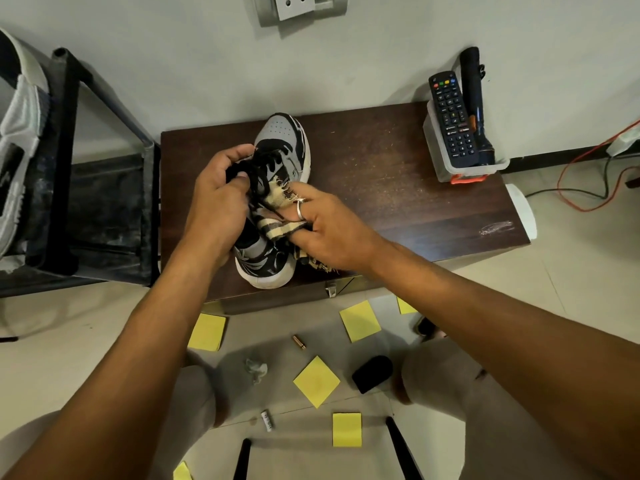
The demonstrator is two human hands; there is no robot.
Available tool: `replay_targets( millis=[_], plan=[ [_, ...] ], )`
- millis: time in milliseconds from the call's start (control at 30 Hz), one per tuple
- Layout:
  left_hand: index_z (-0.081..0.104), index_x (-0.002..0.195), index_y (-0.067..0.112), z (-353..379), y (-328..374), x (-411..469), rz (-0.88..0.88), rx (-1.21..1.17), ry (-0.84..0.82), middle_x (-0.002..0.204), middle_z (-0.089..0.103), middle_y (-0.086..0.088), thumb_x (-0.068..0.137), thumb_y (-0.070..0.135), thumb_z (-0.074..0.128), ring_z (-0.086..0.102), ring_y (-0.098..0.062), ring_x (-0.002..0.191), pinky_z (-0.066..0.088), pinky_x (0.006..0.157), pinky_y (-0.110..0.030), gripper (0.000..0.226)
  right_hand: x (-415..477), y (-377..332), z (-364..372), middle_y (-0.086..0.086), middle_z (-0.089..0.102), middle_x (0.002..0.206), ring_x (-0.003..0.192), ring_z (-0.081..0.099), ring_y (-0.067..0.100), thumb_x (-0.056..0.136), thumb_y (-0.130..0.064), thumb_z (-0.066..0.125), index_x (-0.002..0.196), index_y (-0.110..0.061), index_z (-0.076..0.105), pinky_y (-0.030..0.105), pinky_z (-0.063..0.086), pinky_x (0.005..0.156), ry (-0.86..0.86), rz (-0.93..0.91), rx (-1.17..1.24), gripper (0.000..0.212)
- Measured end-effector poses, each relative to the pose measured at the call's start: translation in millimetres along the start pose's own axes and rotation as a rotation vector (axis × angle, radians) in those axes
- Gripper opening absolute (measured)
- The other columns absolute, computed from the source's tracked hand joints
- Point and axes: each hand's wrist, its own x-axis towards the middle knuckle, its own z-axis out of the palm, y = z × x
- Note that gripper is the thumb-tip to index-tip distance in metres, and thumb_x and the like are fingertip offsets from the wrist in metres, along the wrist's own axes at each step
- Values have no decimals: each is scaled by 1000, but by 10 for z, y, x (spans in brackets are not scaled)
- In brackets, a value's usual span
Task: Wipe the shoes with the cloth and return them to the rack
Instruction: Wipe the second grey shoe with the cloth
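Left hand (221, 199) grips shoe (277, 161) at laces on table (398, 188). Right hand (332, 233) presses cloth (277, 216) against shoe. Beyond right hand, plastic bin (446, 164) holds remote (452, 119), flashlight (476, 105).

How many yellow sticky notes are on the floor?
6 yellow sticky notes: one by the left arm, one below the table's front edge, one partly hidden by the right arm, one mid-floor, one nearer, one at the bottom edge. More may be hidden.

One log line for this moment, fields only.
step: wiping | left hand: holds sneaker by laces | right hand: presses striped cloth on sneaker | place: brown table
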Motion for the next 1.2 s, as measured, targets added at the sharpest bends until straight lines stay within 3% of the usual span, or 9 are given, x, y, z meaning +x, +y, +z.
replay_targets(
  millis=[133, 300, 367, 500, 667, 800, 1000, 1133, 1200],
  plan=[
    [65, 126, 30, -11, -32, 19, 11, 26, -52, 118, 71, 9, 104, 3, 43, 70, -5, 106, 59, 89, -28, 41, 77, 110, 76, 12, 56, 125, 102, 63, 25, 96, -9, 60, 131, -9, 67, 28, 52, 85, 105, -84, -397, 35],
    [67, 119, 44, 40, -56, 23, 15, 84, -94, 123, 71, 7, 101, 12, 48, 68, -13, 114, 54, 102, -46, 42, 205, 149, -27, 4, 49, 127, 95, 50, 15, 102, -39, 26, 132, -9, 60, 38, 54, 83, 153, 168, -537, 54],
    [67, 118, 45, 41, -51, 20, 16, 69, -86, 123, 70, 8, 101, 11, 48, 67, -12, 114, 54, 102, -46, 42, 199, 173, -6, 7, 49, 127, 100, 56, 21, 103, -37, 28, 133, -9, 60, 35, 53, 81, 180, 159, -566, 52],
    [66, 120, 42, 66, -54, 1, 19, 54, -74, 123, 70, 10, 103, 8, 47, 68, -9, 112, 56, 99, -42, 42, 208, 176, 13, 5, 52, 124, 103, 56, 15, 102, -14, 50, 134, -8, 63, 22, 49, 90, 256, 257, -316, 35],
    [64, 119, 38, 115, -43, -49, 68, 17, 30, 120, 69, 13, 102, 4, 44, 67, -2, 110, 56, 100, -35, 43, 125, 53, 60, -3, 57, 131, 122, 55, 11, 92, -2, 56, 122, -17, 74, 24, 42, 108, 68, 317, 34, 38],
    [62, 121, 35, 125, -19, -63, 84, 28, 78, 115, 67, 20, 103, 3, 44, 66, 7, 105, 55, 92, -21, 40, -39, -73, 17, -22, 60, 107, 101, 60, -6, 91, 4, 57, 82, -39, 73, 12, 44, 92, -21, 296, 251, 47],
    [64, 124, 29, 39, 0, -37, 36, -18, 60, 114, 68, 17, 104, 1, 45, 68, 1, 106, 57, 89, -22, 40, -71, -31, -197, -13, 66, 118, 109, 61, -5, 96, -7, 65, 113, -21, 78, 12, 45, 98, -181, 273, 224, 26],
    [65, 119, 36, 59, -11, -31, 38, 1, 21, 117, 68, 17, 104, 2, 46, 66, 0, 111, 55, 95, -24, 41, 102, 193, -214, -10, 58, 111, 93, 60, -2, 98, -6, 59, 125, -17, 71, 13, 47, 80, 209, 343, 91, 32],
    [65, 118, 37, 82, -34, -32, 45, 2, 20, 117, 69, 16, 103, 3, 47, 67, -1, 110, 55, 94, -25, 41, 171, 248, -100, -6, 54, 118, 100, 58, 3, 97, -4, 57, 130, -14, 68, 16, 48, 87, 258, 408, 73, 36]
  ],
)
